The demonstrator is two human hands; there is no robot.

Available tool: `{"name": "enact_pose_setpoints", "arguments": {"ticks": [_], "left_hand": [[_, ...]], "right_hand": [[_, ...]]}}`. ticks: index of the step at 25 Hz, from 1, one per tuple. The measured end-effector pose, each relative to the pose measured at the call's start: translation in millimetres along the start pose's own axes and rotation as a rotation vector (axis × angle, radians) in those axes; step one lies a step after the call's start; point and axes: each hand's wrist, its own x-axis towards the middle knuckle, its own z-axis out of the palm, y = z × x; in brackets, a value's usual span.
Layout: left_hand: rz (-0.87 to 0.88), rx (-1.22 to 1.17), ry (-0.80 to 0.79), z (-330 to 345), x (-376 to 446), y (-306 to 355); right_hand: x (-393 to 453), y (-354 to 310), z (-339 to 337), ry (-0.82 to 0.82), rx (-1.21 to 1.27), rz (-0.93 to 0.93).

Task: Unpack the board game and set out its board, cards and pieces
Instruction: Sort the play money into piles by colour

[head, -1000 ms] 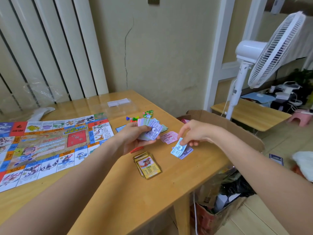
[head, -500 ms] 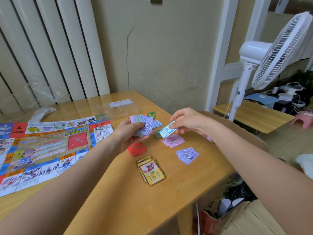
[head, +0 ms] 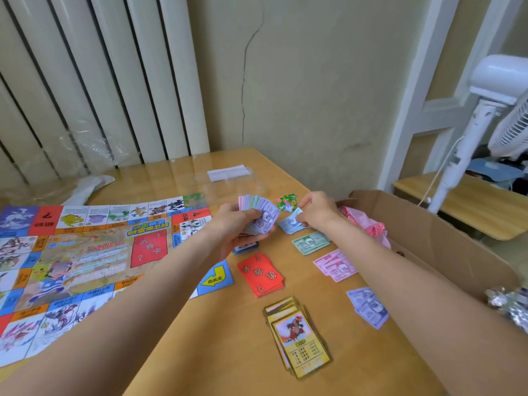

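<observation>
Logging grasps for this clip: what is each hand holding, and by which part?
Left hand grips the fanned play-money stack by its lower end. Right hand pinches a blue note at its upper right edge.

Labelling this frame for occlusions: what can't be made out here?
Head view only:
- Fanned stack of paper play money: the lower notes sit under the left hand, so no count.
- Small blue card pile: mostly hidden beneath that hand.
- Light blue note: its top is covered by the right hand; its value is unreadable.
- Colourful printed game board: cut by the left edge and crossed by the left forearm.
- Shiny wrapped items: cut by the right edge, blurred.
</observation>
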Motion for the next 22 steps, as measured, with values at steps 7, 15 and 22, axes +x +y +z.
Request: {"name": "enact_pose_setpoints", "arguments": {"ticks": [7, 15, 22], "left_hand": [[-0.023, -0.045, -0.018, 6.1, 5.5, -12.7], [0.008, -0.035, -0.123, 23.6, -13.3, -9.0], [0.039, 0.046, -0.117, 29.3, -18.4, -16.1]], "right_hand": [[-14.1, -8.4, -13.0, -0.019, 0.250, -0.079], [-53.9, -5.4, -48.0, -0.325, 0.364, -0.148], [-73.1, 9.2, -63.3, -0.419, 0.400, -0.095]]}}
